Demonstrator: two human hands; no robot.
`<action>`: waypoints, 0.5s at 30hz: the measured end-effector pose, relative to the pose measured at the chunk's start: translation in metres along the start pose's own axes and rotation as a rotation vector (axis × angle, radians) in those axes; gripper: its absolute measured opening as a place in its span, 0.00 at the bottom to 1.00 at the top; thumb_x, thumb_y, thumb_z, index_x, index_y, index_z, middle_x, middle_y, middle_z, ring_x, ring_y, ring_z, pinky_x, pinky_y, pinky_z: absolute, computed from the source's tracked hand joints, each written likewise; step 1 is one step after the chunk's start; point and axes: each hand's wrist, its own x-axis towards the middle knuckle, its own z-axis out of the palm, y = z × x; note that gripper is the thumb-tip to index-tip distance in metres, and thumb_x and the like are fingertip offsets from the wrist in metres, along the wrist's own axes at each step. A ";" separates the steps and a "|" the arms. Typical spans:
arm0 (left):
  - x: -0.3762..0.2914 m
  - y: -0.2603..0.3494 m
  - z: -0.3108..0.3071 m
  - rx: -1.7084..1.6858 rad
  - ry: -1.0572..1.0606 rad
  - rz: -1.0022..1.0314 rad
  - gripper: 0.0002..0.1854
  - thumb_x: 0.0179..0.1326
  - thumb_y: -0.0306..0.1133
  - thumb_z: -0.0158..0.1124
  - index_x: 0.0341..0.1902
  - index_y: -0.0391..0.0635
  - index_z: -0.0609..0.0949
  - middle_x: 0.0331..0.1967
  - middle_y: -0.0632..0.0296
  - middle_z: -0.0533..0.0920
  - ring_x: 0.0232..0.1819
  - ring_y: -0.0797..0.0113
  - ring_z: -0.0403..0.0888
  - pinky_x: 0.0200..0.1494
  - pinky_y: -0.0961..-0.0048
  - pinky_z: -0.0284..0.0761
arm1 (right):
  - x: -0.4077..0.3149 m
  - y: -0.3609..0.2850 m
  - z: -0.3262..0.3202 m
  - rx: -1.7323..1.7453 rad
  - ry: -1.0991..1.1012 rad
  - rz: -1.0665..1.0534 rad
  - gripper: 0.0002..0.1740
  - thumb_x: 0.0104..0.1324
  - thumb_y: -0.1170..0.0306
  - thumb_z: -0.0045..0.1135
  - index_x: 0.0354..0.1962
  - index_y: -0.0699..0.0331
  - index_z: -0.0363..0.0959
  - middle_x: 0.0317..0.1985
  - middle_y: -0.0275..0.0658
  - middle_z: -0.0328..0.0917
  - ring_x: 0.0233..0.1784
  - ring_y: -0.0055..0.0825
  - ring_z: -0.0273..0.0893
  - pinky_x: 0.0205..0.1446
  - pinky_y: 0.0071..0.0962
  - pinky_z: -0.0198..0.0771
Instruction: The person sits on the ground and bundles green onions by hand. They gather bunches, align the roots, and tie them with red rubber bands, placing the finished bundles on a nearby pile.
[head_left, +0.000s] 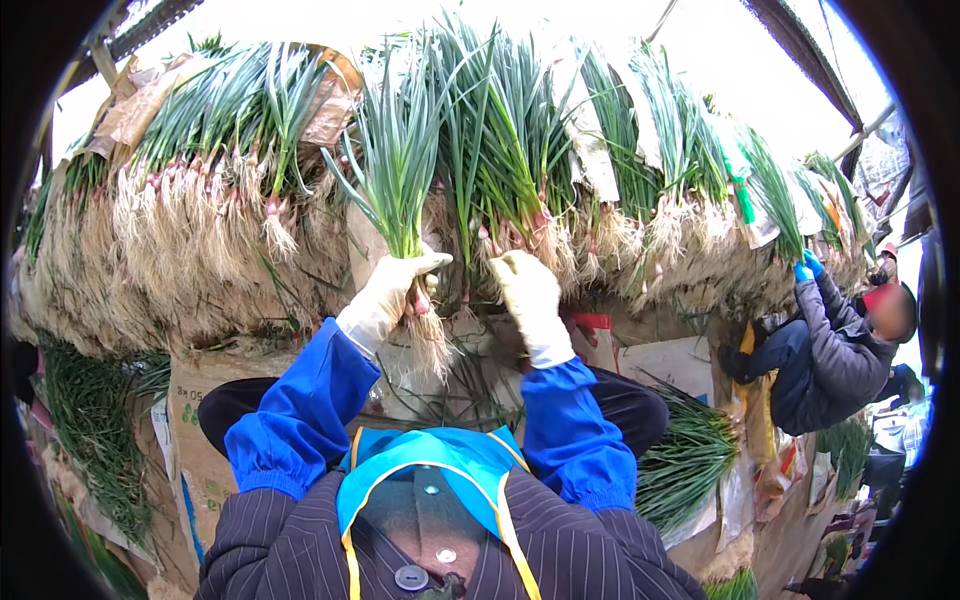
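My left hand (384, 298), in a pale work glove, grips a bunch of green onions (405, 165) around the lower stems. Its leaves fan upward, and below the fist hang a reddish bulb and stringy pale roots (431, 337). My right hand (529, 294), gloved alike, has its fingers curled at the edge of the onion heap. Beside its fingertips are the bulbs and roots of another cluster of green onions (541, 217). Whether those fingers pinch a stalk is hidden by the glove.
A long heap of rooted green onions (187, 202) curves across in front of me. Brown sacking (225, 420) covers the ground at left. Onion bunches (686, 450) lie at lower right. A co-worker (840, 360) in blue gloves crouches at the heap's right end.
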 end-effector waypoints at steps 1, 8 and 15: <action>0.001 -0.002 -0.003 -0.015 -0.067 -0.001 0.07 0.53 0.32 0.69 0.34 0.46 0.81 0.17 0.66 0.76 0.13 0.75 0.72 0.12 0.78 0.65 | 0.002 -0.006 0.013 -0.039 -0.091 0.066 0.16 0.57 0.56 0.59 0.34 0.59 0.74 0.32 0.43 0.78 0.37 0.41 0.77 0.41 0.38 0.70; -0.011 0.000 -0.021 0.033 -0.002 0.055 0.07 0.52 0.31 0.70 0.33 0.45 0.81 0.19 0.65 0.78 0.15 0.75 0.73 0.17 0.80 0.69 | 0.032 -0.014 0.036 -0.006 -0.206 -0.010 0.19 0.58 0.53 0.54 0.29 0.61 0.77 0.33 0.46 0.78 0.40 0.43 0.76 0.45 0.38 0.70; 0.009 -0.030 -0.002 0.088 -0.030 0.078 0.10 0.53 0.32 0.65 0.24 0.37 0.79 0.14 0.59 0.78 0.07 0.72 0.72 0.07 0.77 0.62 | 0.048 -0.053 0.015 0.173 -0.431 -0.140 0.20 0.62 0.53 0.47 0.33 0.60 0.80 0.34 0.45 0.79 0.42 0.41 0.76 0.50 0.38 0.68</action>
